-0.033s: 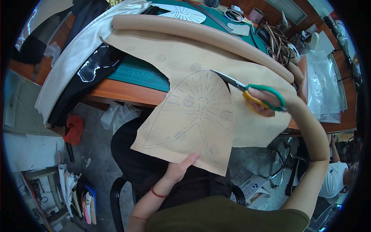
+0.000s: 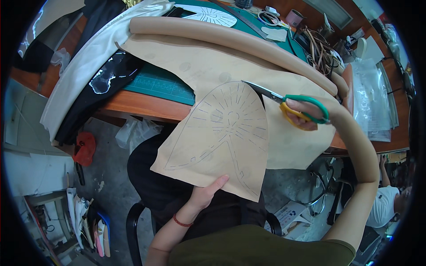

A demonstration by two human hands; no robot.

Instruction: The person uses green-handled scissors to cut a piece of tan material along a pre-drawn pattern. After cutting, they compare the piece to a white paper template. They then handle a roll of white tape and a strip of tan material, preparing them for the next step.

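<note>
Workbench edge with green cutting mat (image 2: 155, 84) beyond your hands. Your right hand (image 2: 301, 116) grips the green-handled scissors (image 2: 284, 99), blades parted at the traced outline's top. Your left hand (image 2: 206, 193) pinches the tan leather sheet (image 2: 222, 128) underneath, near edge. Most of the outline looks uncut.

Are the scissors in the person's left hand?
No. The green-handled scissors are in the right hand, while the left hand holds the tan sheet's lower edge.
</note>
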